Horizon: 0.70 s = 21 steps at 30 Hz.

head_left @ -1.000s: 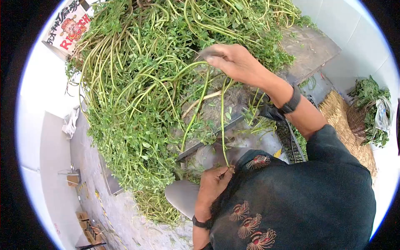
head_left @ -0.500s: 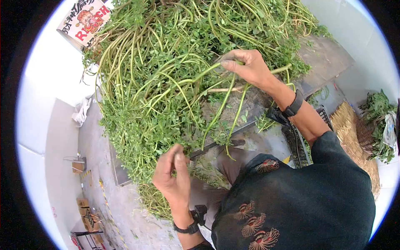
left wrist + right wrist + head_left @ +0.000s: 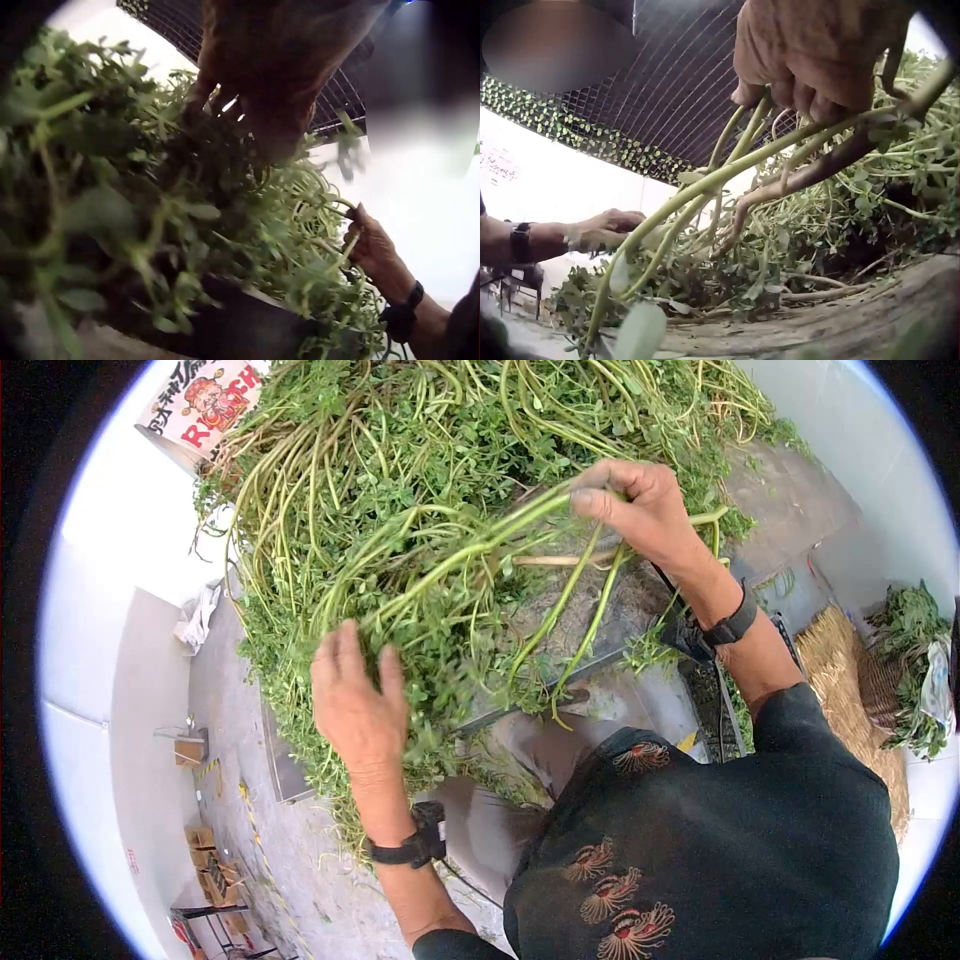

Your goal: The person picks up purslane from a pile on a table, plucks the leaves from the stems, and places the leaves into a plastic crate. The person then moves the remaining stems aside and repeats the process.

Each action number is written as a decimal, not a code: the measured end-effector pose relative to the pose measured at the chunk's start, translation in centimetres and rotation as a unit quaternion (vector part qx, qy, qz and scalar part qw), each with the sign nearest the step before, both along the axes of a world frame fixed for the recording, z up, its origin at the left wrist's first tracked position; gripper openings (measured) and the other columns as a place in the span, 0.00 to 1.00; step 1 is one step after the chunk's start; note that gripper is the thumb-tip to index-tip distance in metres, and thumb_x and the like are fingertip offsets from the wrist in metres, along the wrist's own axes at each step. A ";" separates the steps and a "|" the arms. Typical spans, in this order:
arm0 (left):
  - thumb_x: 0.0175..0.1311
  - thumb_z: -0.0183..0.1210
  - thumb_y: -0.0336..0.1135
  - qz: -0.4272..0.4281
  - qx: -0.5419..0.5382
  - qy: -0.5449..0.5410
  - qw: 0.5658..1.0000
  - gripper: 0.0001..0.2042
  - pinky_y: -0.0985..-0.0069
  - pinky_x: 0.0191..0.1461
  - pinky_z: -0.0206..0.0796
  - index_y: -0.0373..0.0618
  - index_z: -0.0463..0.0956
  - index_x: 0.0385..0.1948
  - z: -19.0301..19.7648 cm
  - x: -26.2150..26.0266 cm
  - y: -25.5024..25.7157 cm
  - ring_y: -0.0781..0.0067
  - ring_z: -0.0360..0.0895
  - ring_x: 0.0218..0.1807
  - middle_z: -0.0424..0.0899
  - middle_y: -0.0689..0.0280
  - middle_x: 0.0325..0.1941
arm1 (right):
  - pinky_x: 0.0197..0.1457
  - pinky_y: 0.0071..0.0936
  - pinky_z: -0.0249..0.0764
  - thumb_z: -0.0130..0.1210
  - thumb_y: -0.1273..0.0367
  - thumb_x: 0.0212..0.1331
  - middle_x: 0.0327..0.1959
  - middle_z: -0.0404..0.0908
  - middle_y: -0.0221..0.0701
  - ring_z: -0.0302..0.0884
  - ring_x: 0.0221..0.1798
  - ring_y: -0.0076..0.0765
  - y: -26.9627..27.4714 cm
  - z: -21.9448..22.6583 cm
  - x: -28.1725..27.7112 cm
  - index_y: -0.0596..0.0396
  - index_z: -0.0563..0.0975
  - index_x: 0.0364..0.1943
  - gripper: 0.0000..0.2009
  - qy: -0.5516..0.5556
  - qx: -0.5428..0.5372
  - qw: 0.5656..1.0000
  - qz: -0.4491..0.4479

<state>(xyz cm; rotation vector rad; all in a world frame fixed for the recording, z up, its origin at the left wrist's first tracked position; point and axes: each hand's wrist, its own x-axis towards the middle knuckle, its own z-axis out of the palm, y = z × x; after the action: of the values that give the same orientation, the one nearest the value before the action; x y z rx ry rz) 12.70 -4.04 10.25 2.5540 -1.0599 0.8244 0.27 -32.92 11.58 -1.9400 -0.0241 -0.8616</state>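
Note:
A large heap of leafy green plants (image 3: 400,450) with long stems covers the table. My right hand (image 3: 650,515) pinches a bundle of thick green stems (image 3: 480,547) at its upper end; in the right wrist view the fingers of the right hand (image 3: 817,67) curl over the stems (image 3: 705,184), some of which hang down. My left hand (image 3: 360,705) is at the near left side of the heap, fingers spread and extended among the leaves. In the left wrist view the left hand (image 3: 277,75) reaches down into dark foliage, its fingertips partly hidden.
The bare table surface (image 3: 790,500) shows at the right of the heap. A black crate (image 3: 708,710) stands below it, with a straw mat (image 3: 850,690) and bagged greens (image 3: 912,650) farther right. Cardboard boxes (image 3: 212,865) are on the floor at lower left.
My left hand has left a hanging stem's lower end and moved left and up to the leaves. My right hand, still pinching stems, has shifted right.

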 end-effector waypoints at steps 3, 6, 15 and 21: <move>0.57 0.57 0.37 0.046 -0.010 -0.034 0.998 0.23 0.65 0.59 0.62 0.38 0.67 0.54 0.1 2.3 2.4 0.50 0.68 0.57 0.70 0.51 0.58 | 0.40 0.18 0.69 0.58 0.66 0.56 0.28 0.80 0.25 0.72 0.34 0.16 -1.5 -0.3 0.8 0.58 0.81 0.34 0.09 -0.080 0.095 0.991 -0.057; 0.57 0.57 0.36 0.065 -0.051 -0.041 0.996 0.22 0.64 0.59 0.62 0.33 0.70 0.51 -0.2 4.9 5.3 0.49 0.69 0.56 0.71 0.48 0.56 | 0.20 0.13 0.55 0.58 0.62 0.57 0.17 0.68 0.18 0.59 0.19 0.12 -4.3 0.2 0.5 0.56 0.79 0.35 0.11 -0.153 0.300 0.938 -0.078; 0.53 0.61 0.37 0.081 -0.024 0.049 0.995 0.19 0.66 0.56 0.63 0.41 0.75 0.48 -0.2 3.5 5.7 0.55 0.75 0.51 0.78 0.53 0.50 | 0.16 0.14 0.46 0.55 0.59 0.60 0.14 0.55 0.15 0.46 0.13 0.12 -4.6 -1.8 0.9 0.56 0.76 0.35 0.14 -0.166 0.430 0.888 -0.008; 0.55 0.60 0.37 -0.044 -0.078 0.270 0.959 0.18 0.66 0.54 0.65 0.38 0.76 0.47 3.5 -1.8 4.6 0.60 0.77 0.46 0.80 0.52 0.46 | 0.16 0.14 0.46 0.55 0.58 0.59 0.14 0.57 0.14 0.46 0.13 0.11 -3.8 -2.6 1.7 0.56 0.76 0.34 0.14 -0.149 0.408 0.901 0.023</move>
<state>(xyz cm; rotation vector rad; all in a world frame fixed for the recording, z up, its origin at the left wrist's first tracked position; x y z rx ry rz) 10.95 0.51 13.72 2.3654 -0.8783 0.1520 1.98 -36.69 8.97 -1.0117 0.0958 -0.9341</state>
